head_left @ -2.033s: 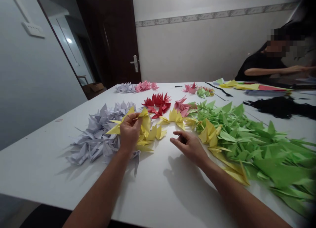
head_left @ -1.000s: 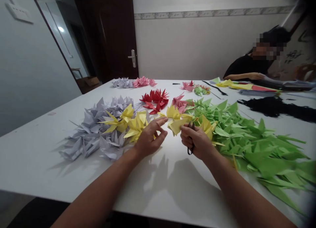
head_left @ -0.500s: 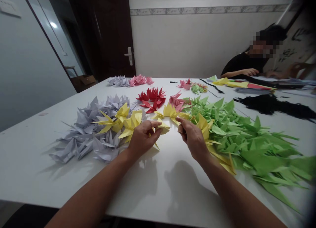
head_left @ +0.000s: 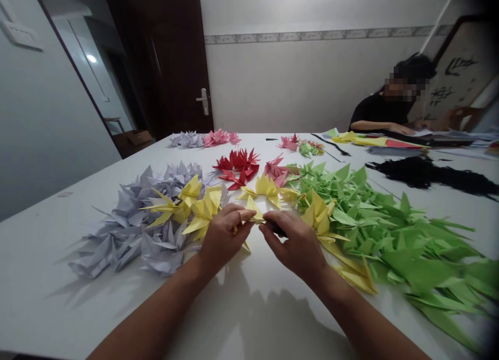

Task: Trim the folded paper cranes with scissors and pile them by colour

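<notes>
My left hand [head_left: 226,229] is closed in a pinch on a yellow folded paper crane [head_left: 255,210], whose pointed tip stands up above the fingers. Opposite it, my right hand [head_left: 294,240] curls around a small black object [head_left: 277,229], mostly hidden in the palm, so its kind is unclear. The right fingertips meet the edge of the yellow paper. Other yellow paper cranes [head_left: 206,209] lie left of my hands, and more yellow ones [head_left: 317,214] lie to the right and just beyond.
Piles of pale lilac [head_left: 132,209] and green folded paper [head_left: 390,235] flank my hands. Red cranes [head_left: 237,167] and pink ones [head_left: 276,168] sit behind. A black tangle of cord [head_left: 424,174] lies at right. A person [head_left: 380,110] sits at the far right with papers.
My right hand has moved left to the yellow crane in my left hand, and a black object now shows in it. The view has tilted up slightly.
</notes>
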A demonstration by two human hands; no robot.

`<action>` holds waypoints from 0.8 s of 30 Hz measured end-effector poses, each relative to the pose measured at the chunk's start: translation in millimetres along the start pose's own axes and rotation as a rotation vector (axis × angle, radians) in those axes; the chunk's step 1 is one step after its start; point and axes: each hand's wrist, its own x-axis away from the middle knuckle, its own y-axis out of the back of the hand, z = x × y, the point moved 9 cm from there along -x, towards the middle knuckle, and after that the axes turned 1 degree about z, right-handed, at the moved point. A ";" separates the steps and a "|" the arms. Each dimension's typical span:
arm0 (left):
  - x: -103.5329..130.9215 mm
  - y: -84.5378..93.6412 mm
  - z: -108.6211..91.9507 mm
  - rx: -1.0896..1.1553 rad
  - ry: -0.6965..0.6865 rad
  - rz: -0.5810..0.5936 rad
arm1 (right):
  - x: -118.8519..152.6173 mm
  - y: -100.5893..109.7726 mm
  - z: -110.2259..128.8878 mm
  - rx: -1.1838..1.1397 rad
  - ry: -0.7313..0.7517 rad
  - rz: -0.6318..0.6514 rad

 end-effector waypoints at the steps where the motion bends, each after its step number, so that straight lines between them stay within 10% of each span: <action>1: 0.1 -0.3 -0.4 -0.006 -0.003 0.004 | 0.3 -0.7 1.4 0.030 0.010 0.010; 16: -0.4 -3.3 -5.7 -0.026 -0.036 0.036 | 0.3 -9.4 4.4 0.171 0.027 0.114; 24: -2.6 5.5 -1.7 0.033 0.005 -0.045 | -3.2 0.2 -12.1 -0.262 -0.182 -0.038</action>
